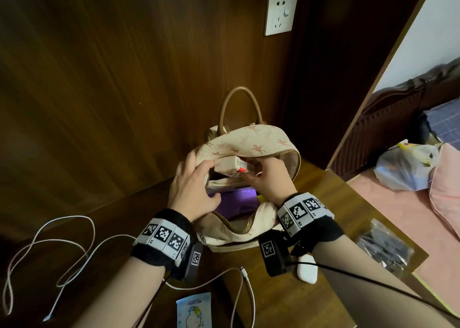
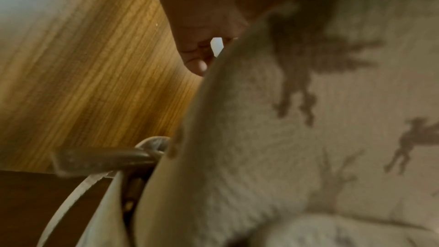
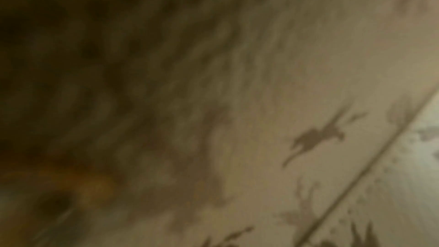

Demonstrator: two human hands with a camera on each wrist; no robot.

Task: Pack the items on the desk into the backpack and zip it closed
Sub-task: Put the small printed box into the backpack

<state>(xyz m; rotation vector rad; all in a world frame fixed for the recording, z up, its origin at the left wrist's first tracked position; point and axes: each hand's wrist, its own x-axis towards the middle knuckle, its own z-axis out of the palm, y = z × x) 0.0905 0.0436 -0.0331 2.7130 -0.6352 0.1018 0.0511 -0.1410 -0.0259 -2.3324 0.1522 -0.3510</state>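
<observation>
Right now your right hand (image 1: 267, 178) grips a small white carton (image 1: 230, 166) at the mouth of the backpack (image 1: 251, 138), which stands open on the worktop (image 1: 323, 203) against the far wooden wall. Your left hand (image 1: 193, 185) curls round the left rim of the opening and holds it wide. A purple item (image 1: 239, 200) already lies deep inside.

The carton sits half under the folded-over top flap, so it could catch on the flap or the zip teeth (image 1: 291, 153) and jam crosswise if you push it in flat. If your left hand lets the rim go, the soft opening would likely sag shut on it.

Plenty is left on the near worktop: a white cable (image 1: 49, 243), a small printed packet (image 1: 194, 310), a white oval object (image 1: 307, 270) and a dark bag (image 1: 384, 245) at the right edge.

Only the head view shows the carton and both hands. The left wrist view shows fingertips (image 2: 199, 63) hooked over the fabric edge and a strap at the bag's side; the right wrist view gives only blurred patterned fabric.
</observation>
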